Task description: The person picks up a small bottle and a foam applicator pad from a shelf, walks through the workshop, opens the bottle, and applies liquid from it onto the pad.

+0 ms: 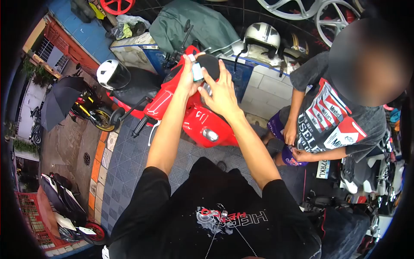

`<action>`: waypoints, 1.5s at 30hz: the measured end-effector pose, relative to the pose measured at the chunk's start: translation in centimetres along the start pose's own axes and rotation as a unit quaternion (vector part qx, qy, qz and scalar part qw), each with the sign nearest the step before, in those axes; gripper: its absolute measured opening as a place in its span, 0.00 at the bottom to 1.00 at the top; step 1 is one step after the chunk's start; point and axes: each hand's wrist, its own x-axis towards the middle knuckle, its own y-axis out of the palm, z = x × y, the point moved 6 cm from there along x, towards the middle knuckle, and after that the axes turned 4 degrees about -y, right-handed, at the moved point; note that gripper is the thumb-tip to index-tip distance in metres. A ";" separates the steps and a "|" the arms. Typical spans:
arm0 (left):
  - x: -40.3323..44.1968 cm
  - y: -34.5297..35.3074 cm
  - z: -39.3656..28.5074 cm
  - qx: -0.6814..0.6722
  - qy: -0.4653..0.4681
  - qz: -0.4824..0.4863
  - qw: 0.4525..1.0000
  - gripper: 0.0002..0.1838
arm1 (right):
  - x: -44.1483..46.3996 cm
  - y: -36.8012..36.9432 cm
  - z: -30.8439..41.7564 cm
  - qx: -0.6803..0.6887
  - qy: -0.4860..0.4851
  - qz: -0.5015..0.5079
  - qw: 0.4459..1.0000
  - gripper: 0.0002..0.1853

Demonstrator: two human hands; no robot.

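In front of me, my left hand [186, 80] is closed around a small white-capped bottle [197, 72] with a pale blue label. Close by on the right, my right hand [221, 94] has its fingers spread apart, with the fingertips near a dark round piece [209, 64]. Whether they touch that piece I cannot tell. Both hands are raised over the front of a red scooter [202, 123], which has a clear lamp [210, 135] on its body. Part of a silvery surface shows beneath my right hand.
A white helmet [113, 74] rests on the black seat [140, 82]. Another helmet [261, 36] sits on the tiled ledge beside a green cover [189, 26]. At right, a person [323, 116] in a printed shirt is close by. A black umbrella [62, 101] stands left.
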 end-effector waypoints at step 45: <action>2.0 -1.3 3.1 0.056 -0.049 0.013 0.997 0.33 | 0.6 -0.6 -0.8 0.159 -0.012 -0.156 0.975 0.15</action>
